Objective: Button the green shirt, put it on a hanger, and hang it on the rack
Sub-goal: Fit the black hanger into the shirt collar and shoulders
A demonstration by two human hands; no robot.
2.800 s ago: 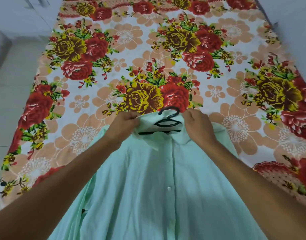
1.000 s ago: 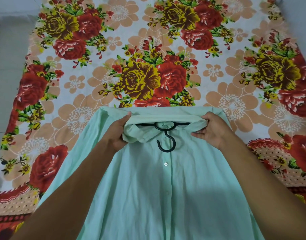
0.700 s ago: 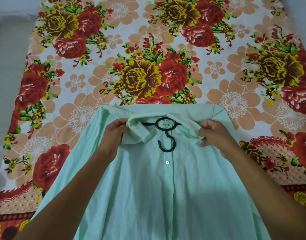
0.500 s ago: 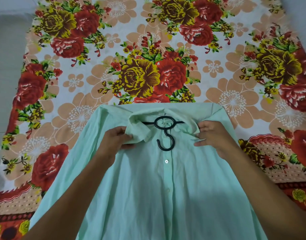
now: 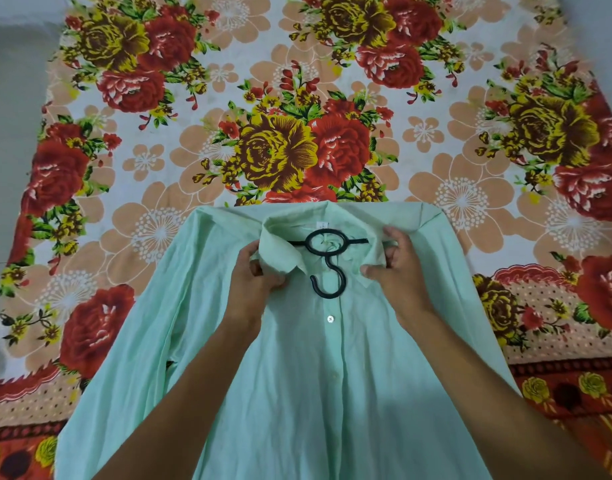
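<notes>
Landmark: black plastic hanger (image 5: 327, 255) with a ring-shaped neck and an S-curved hook; all places below are taken from it.
Hanger position: lies flat. The ring sits inside the open neck of the shirt and the hook points toward the person, resting on the shirt front. Thin black arms run left and right from the ring and vanish under the fabric.
Shirt: pale mint-green, long-sleeved cotton shirt (image 5: 332, 393), spread front-up around and under the hanger, shoulders on the far side of it, body running back toward the person.
Collar: soft green collar (image 5: 280, 247), standing up and rumpled on both sides of the ring. A small white label (image 5: 321, 224) shows just beyond the ring.
Button: small white round button (image 5: 330, 319) on the placket, just nearer the person than the hook. The front lies closed from there down.
Left hand: left hand (image 5: 254, 278) is left of the hook, fingers curled round a bunch of the left collar wing.
Right hand: right hand (image 5: 400, 271) is right of the hook, thumb and fingers pinching the right collar wing.
Hands overall: apart, one on each side of the hanger, neither touching it.
Surface: floral bedsheet (image 5: 332, 150), red and yellow roses on peach and white, under everything and stretching far beyond the hanger.
Floor: pale grey floor (image 5: 10, 133), well left of the hanger, past the sheet's edge.
</notes>
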